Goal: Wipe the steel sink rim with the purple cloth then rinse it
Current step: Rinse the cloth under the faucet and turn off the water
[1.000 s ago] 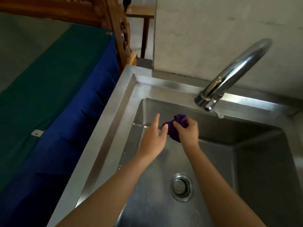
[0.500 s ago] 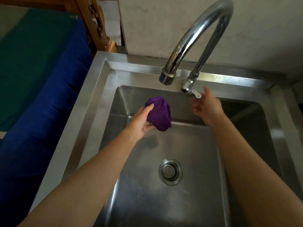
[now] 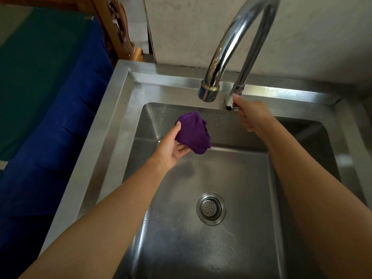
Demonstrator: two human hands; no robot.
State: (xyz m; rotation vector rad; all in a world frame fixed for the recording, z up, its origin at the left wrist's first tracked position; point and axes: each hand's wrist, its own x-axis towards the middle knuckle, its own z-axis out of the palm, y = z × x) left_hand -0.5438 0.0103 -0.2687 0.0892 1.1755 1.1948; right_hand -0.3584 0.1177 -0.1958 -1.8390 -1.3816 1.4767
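1 purple cloth [image 3: 194, 133], bunched into a wad, sits in the left hand [image 3: 171, 147] over the basin's back half, approx. 7 o'clock from the spout mouth [image 3: 208, 94], not under it. No water runs. Likely step: the rinse. To do it well, shift the wad toward 1 o'clock, directly below the spout, then open the flow gently to limit splash. The left hand lies palm-up, fingers cupped beneath, thumb on the wad's left side. The right hand [image 3: 252, 116], at 2 o'clock of the cloth, curls round the tap valve [image 3: 230, 102] by the steel sink rim [image 3: 281, 92] at the back, w/ its lever hidden inside the fingers.
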